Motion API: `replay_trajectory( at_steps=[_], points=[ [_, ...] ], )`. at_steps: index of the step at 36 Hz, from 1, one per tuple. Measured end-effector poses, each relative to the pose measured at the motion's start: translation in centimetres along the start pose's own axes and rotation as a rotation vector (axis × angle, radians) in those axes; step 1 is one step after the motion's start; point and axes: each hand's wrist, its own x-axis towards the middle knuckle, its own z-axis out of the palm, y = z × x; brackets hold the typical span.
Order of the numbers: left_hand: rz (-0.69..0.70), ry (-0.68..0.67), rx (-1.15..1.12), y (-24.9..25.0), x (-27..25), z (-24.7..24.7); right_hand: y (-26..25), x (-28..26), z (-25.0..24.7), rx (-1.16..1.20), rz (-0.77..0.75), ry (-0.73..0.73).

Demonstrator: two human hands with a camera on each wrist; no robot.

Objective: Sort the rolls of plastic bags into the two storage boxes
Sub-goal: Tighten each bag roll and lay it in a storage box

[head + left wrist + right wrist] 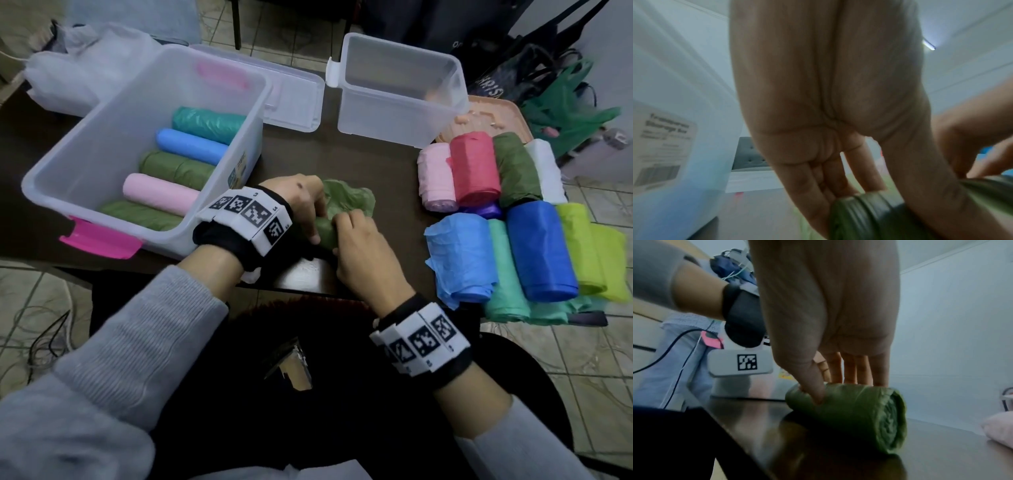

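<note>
My right hand and my left hand both sit on the green roll, which lies on the dark table just in front of me. My right thumb presses into its near side while the fingers curl over the top; my left thumb and fingers close around its other end. A loose green sheet spreads just beyond my knuckles.

Both wrists carry white bands printed with black square codes. Left of my left hand stands the large clear box with pink latches, holding five rolls. Its side label is too blurred to read surely. Right of my right hand lie the unsorted rolls. Farther off stands the small clear box, nothing visible inside.
</note>
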Motion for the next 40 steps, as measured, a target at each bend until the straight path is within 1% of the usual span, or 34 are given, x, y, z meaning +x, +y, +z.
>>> replay_trajectory(
  at_steps=[2,4,9,14,16,19,22,24,26,29,30,34,37,40],
  points=[
    [0.002,-0.013,-0.042,-0.1,-0.1,-0.3,0.0,-0.3,0.6,-0.007,-0.024,0.014],
    [0.013,0.008,-0.087,-0.1,-0.2,-0.4,0.2,-0.3,0.8,0.005,-0.028,-0.008],
    [0.07,0.211,-0.113,-0.1,-0.4,-0.1,1.1,1.1,0.6,0.04,0.001,-0.067],
    [0.097,0.291,-0.176,-0.5,-0.5,0.8,2.2,3.2,0.2,0.181,0.057,-0.192],
    [0.096,0.277,-0.178,-0.8,-0.7,1.1,2.8,3.6,-0.1,0.242,0.065,-0.219],
    [0.075,0.239,-0.174,-1.2,-0.7,1.5,3.6,4.4,-0.7,0.238,0.052,-0.296],
    [0.064,0.263,-0.236,-1.4,-0.5,1.5,4.2,5.4,-1.2,0.232,0.037,-0.369],
    [0.062,0.264,-0.242,-1.5,-0.4,1.5,4.5,5.9,-1.4,0.208,0.055,-0.394],
    [0.068,0.268,-0.256,-1.5,-0.3,1.3,4.7,6.2,-1.6,0.163,0.082,-0.383],
    [0.074,0.269,-0.271,-1.5,-0.2,1.2,4.6,6.8,-1.7,0.144,0.087,-0.312],
    [0.076,0.269,-0.275,-1.5,-0.2,1.2,4.7,7.1,-1.7,0.161,0.091,-0.317],
    [0.081,0.274,-0.269,-1.4,-0.2,1.2,4.7,8.2,-1.6,0.167,0.09,-0.424],
    [0.08,0.272,-0.271,-1.3,-0.2,1.1,4.7,8.6,-1.4,0.097,0.058,-0.425],
    [0.082,0.277,-0.266,-1.3,-0.1,1.1,4.6,8.5,-1.1,0.094,0.013,-0.4]
  ],
)
